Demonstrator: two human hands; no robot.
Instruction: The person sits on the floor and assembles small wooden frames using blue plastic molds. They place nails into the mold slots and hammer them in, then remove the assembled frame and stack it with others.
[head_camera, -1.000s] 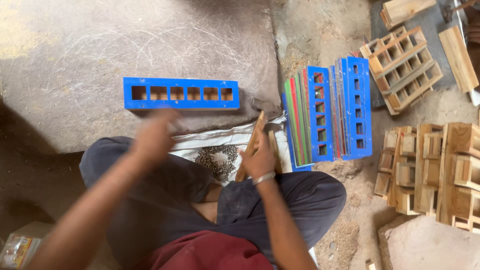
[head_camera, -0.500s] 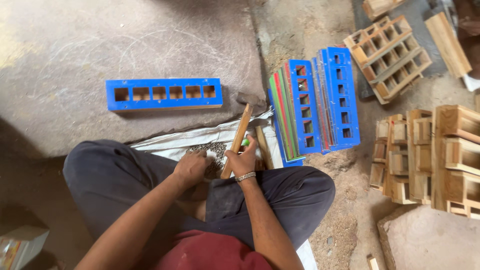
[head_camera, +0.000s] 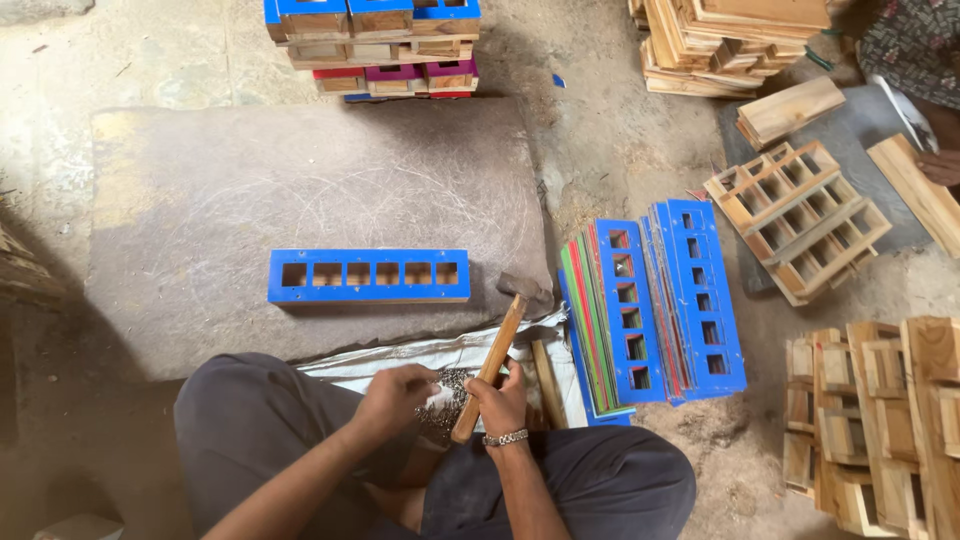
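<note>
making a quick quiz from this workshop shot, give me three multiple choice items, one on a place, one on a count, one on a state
1. Where does the blue panel lie?
A. flat on the grey stone slab
B. on the person's lap
C. on the bare wooden frames

2. How many square holes does that blue panel have in its row?
A. three
B. six
C. nine

3. What is the right hand doing?
A. resting open on the floor
B. gripping the wooden handle of the hammer
C. lifting a painted panel

Answers: 1 A, the panel lies flat on the slab before the knees. 2 B, six openings show along it. 3 B, the fingers wrap the handle while the left hand reaches into the pile of nails.
</note>
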